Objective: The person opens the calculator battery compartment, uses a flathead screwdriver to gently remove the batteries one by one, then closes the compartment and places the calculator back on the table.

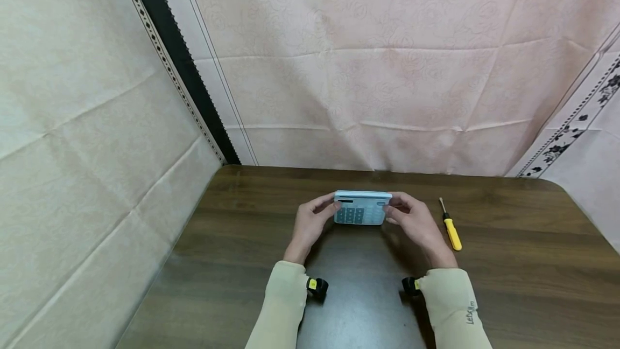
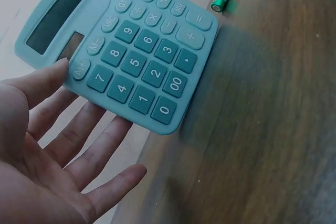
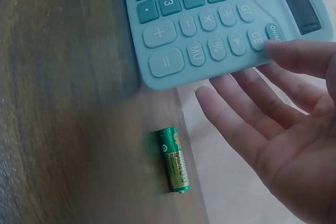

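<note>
A light blue calculator (image 1: 373, 209) with darker teal number keys is held up off the table between both hands, its key side facing me. My left hand (image 1: 308, 224) pinches one short side, thumb on the front near the M+ key (image 2: 80, 70) and fingers behind. On the opposite side my right hand (image 1: 417, 223) grips it likewise, with the thumb beside the ON/AC key (image 3: 274, 31). A green and gold battery (image 3: 174, 160) lies on the table past the calculator; I cannot make it out in the head view.
A screwdriver (image 1: 451, 230) with a yellow handle lies on the brown wooden table (image 1: 523, 263), to the right of my right hand. Pale patterned cloth (image 1: 387, 85) hangs behind the table's far edge, and more cloth (image 1: 97, 123) hangs at the left.
</note>
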`<state>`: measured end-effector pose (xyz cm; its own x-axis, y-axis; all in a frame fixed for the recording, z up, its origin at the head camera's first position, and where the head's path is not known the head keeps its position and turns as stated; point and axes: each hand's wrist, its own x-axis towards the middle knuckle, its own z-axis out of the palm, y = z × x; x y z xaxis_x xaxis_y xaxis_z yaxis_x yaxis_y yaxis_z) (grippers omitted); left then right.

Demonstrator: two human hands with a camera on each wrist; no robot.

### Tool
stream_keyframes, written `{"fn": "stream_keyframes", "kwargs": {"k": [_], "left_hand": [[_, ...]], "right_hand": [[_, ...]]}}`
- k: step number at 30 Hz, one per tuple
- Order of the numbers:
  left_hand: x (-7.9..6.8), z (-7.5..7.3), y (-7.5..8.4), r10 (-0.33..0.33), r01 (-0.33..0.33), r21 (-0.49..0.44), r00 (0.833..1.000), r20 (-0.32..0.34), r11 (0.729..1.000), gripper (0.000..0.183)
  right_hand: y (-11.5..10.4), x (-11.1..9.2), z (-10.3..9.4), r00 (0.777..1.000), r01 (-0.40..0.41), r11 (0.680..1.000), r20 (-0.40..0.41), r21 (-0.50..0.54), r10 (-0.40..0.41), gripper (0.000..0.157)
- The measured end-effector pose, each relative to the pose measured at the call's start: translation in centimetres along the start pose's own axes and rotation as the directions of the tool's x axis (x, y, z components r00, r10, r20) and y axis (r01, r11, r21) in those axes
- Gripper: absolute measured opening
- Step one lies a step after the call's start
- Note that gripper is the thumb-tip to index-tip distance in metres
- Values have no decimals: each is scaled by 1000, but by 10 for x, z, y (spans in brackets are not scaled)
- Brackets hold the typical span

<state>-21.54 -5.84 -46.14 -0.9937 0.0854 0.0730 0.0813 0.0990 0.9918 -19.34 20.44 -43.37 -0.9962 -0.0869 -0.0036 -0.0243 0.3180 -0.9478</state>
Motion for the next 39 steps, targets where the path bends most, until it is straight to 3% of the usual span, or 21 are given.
{"fn": "stream_keyframes", "kwargs": {"k": [12, 39], "left_hand": [[1, 3, -1, 5, -5, 7, 999, -51, 1000, 31], [3, 5, -4, -39, 41, 19, 997, -67, 999, 32]], "right_hand": [[4, 2, 2, 1000, 5, 1000, -10, -16, -5, 37], [9, 9, 14, 996, 16, 993, -82, -116, -25, 42]]}}
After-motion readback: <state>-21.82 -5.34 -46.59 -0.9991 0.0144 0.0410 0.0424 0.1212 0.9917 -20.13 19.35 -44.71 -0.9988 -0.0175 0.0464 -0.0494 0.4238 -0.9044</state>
